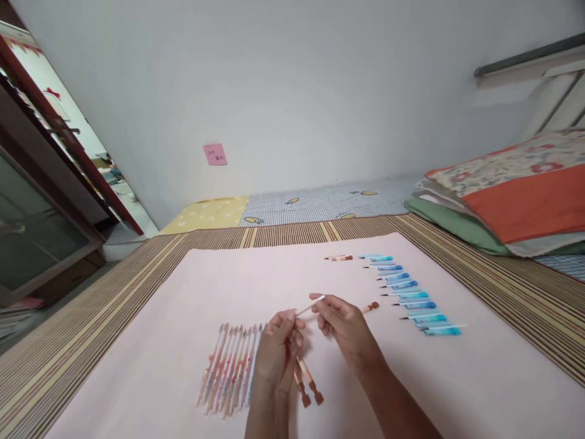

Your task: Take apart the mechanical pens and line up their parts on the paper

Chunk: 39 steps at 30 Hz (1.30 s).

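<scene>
Both hands meet over a pale pink sheet (183,292). My left hand (278,350) is closed around a thin white pen refill (309,304) and also grips two orange pens with brown caps (307,384) that stick out below it. My right hand (343,323) pinches the refill's far end and holds an orange pen body, whose brown tip (371,306) shows past the fingers. A row of several pale pens (231,366) lies left of my left hand. Several blue pen parts (406,292) lie in a slanting row to the right.
One more orange pen (339,258) lies at the head of the blue row. The pink sheet rests on a striped mat (91,317) over a bed. Folded quilts (512,195) are stacked at the right. A white wall with a pink note (214,154) stands behind, a doorway at left.
</scene>
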Each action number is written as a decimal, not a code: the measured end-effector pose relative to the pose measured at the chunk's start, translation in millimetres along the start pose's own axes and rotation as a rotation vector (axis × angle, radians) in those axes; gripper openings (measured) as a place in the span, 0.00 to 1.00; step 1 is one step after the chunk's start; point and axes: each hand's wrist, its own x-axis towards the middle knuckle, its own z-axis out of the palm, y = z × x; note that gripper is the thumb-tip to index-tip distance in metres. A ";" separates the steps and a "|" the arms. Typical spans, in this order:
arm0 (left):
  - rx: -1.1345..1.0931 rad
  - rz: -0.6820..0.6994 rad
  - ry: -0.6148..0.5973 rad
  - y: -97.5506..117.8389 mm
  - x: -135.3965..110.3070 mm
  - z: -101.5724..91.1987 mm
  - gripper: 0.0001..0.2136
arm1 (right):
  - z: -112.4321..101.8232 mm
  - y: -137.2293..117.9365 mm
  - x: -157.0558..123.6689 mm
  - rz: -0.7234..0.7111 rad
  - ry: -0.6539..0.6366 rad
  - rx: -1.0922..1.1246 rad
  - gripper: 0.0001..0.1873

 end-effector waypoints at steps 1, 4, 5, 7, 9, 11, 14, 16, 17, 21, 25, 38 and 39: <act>0.005 0.001 -0.006 -1.2 -0.8 2.6 0.20 | 1.9 0.0 0.3 -0.006 0.027 0.008 0.23; 0.003 -0.006 0.005 -2.8 -1.6 7.2 0.21 | -1.0 0.3 2.3 -0.028 0.116 0.041 0.21; -0.001 -0.008 0.016 -2.9 -1.5 7.5 0.21 | -3.7 -0.1 3.2 -0.035 0.144 0.064 0.20; -0.010 -0.012 0.027 -2.9 -1.0 6.6 0.20 | -10.5 -2.1 5.3 -0.049 0.206 0.132 0.19; -0.029 -0.015 0.025 -2.9 -0.3 4.1 0.19 | -18.4 -5.7 7.6 -0.054 0.263 0.194 0.18; -0.066 -0.025 0.030 -3.5 0.6 1.4 0.17 | -26.1 -9.2 9.8 -0.053 0.309 0.248 0.19; -0.140 -0.045 0.043 -5.4 2.1 -1.6 0.14 | -34.6 -11.6 11.9 -0.043 0.354 0.339 0.19; -0.202 -0.082 0.021 -6.2 2.6 -2.2 0.11 | -37.1 -11.4 12.6 -0.027 0.358 0.416 0.19; -0.241 -0.111 -0.007 -6.0 2.4 -2.2 0.10 | -37.4 -11.4 12.8 -0.015 0.355 0.451 0.19; -0.414 -0.200 -0.220 -2.0 -3.1 -1.1 0.09 | -33.8 -14.6 12.0 0.028 0.329 0.541 0.17; -0.528 -0.156 -0.474 2.6 -11.9 -0.6 0.11 | -27.3 -21.7 8.6 0.032 0.297 0.530 0.19; -0.570 -0.148 -0.548 0.9 -13.6 3.3 0.14 | -16.2 -29.6 0.4 -0.009 0.229 0.432 0.17; -0.570 -0.149 -0.540 1.1 -14.0 3.4 0.14 | -15.6 -30.2 -0.2 -0.013 0.226 0.424 0.17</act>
